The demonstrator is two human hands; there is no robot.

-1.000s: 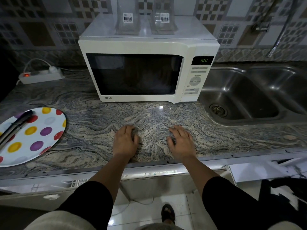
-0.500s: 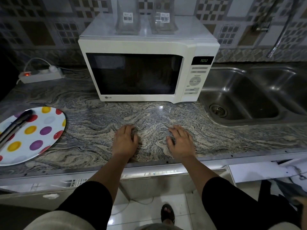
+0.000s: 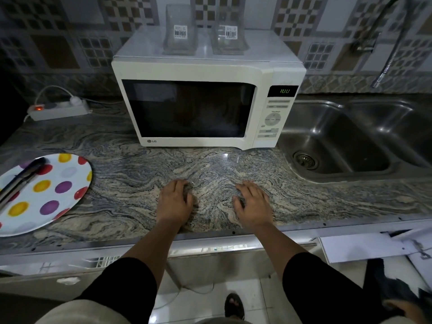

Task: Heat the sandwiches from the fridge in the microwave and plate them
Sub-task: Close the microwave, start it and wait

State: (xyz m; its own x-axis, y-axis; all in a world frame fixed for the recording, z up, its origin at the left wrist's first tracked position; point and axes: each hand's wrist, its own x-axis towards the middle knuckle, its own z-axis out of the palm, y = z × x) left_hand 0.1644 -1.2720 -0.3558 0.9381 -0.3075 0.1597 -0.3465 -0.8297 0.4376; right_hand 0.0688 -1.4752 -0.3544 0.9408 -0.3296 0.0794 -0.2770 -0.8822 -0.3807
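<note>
- Marbled stone surface (image 3: pixel 131 183) carries the closed microwave (image 3: pixel 205 106), its display lit.
- Sandwiches cannot be seen; the dark window hides whatever is inside, presumably them.
- Judged soft and hot once heated, they would best be lifted from underneath or with the tongs (image 3: pixel 21 181) lying on the spotted plate (image 3: pixel 58 190).
- Left hand (image 3: pixel 175 202) and right hand (image 3: pixel 253 204) rest flat, fingers loosely spread, holding nothing.
</note>
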